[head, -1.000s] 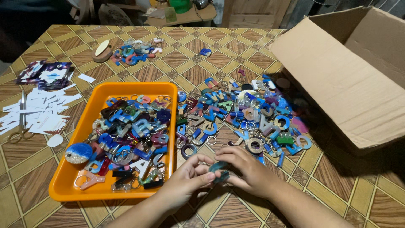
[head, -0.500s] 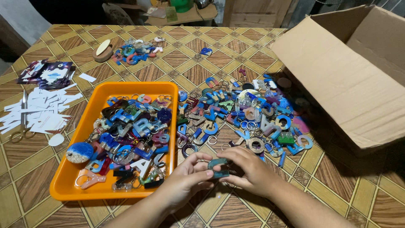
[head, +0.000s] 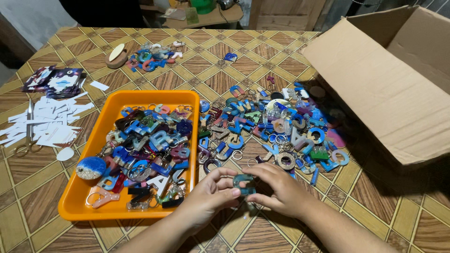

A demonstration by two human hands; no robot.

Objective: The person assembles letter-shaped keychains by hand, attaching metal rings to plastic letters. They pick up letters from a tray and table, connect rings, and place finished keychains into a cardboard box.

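My left hand and my right hand meet at the near edge of the table, both pinching one small teal letter-shaped keychain between their fingertips. Just left of my left hand sits an orange tray filled with several colourful letter keychains with metal rings. A loose pile of similar letter keychains lies on the table just beyond my hands.
A large open cardboard box lies on its side at the right. Scissors rest on white paper scraps at the left, with printed cards behind. A smaller keychain pile and a tape roll sit farther back.
My hands have stayed together on the teal keychain, shifting it slightly between the fingertips. The tray, pile and box have not moved.
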